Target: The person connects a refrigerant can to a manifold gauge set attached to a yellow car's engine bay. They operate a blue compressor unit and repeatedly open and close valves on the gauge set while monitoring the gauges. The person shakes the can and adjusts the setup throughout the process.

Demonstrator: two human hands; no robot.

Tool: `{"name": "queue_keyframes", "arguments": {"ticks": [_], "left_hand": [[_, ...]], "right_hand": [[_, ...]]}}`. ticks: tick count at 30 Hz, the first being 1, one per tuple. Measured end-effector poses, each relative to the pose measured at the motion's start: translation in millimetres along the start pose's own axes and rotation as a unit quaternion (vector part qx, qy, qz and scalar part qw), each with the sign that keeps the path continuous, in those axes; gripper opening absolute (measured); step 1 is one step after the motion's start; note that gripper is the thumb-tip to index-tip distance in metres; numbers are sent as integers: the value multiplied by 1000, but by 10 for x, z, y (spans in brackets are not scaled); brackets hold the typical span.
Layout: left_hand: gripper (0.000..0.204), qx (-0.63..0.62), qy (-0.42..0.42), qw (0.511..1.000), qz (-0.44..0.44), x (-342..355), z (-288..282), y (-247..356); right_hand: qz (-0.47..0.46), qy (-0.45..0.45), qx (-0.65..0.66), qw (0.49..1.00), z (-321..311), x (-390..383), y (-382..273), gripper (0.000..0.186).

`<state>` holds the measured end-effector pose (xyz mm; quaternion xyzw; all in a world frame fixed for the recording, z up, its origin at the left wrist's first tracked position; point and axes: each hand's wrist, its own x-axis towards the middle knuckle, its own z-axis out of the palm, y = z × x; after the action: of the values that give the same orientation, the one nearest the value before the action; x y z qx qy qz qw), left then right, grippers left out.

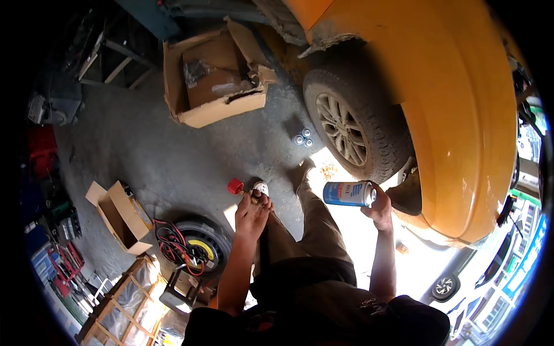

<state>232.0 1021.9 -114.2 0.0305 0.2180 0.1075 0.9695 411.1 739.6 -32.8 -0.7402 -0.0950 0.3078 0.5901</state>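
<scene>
My left hand [254, 210] grips a small brass fitting [255, 197] with a red round piece [235, 186], probably a gauge, sticking out at the top. My fingers hide part of the fitting. My right hand [378, 210] holds a blue and white metal can [346, 194] on its side, by its silver end. Three similar small cans [303, 138] stand together on the floor beside the dusty front wheel [340, 124] of an orange vehicle [456, 115], whose bodywork rises close on my right.
An open cardboard box [213, 112] lies ahead, near a dark metal frame [115, 60]. At left are a smaller box [115, 213], a spare wheel with red and black cables [205, 242], tools [60, 265] and a wooden crate [118, 300]. Another car's wheel [444, 286] shows behind right.
</scene>
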Motion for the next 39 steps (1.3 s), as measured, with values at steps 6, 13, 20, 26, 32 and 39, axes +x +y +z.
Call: {"name": "queue_keyframes", "arguments": {"ticks": [6,13,20,26,32,39], "left_hand": [[28,91,-238,956,-144,439,1368,-365],[31,249,-237,896,-281,-12,1833,-1319],[28,426,-276,781,-365,-816,1958,-2817],[26,521,-253,741,-341,-1515,1876,-4524],[30,476,-189,728,-456,-2166,1933,-5999],[24,486,-136,710,-492,-2380,1782,-7331]], "right_hand": [[-70,-20,632,771,768,-869,-773,71],[-54,137,151,977,667,-1741,-805,75],[-61,360,37,930,-80,-2969,-266,78],[-107,492,54,862,-1028,-4044,239,75],[-199,548,470,663,-1754,-5069,792,49],[-70,679,169,711,-2084,-5649,1000,74]]}}
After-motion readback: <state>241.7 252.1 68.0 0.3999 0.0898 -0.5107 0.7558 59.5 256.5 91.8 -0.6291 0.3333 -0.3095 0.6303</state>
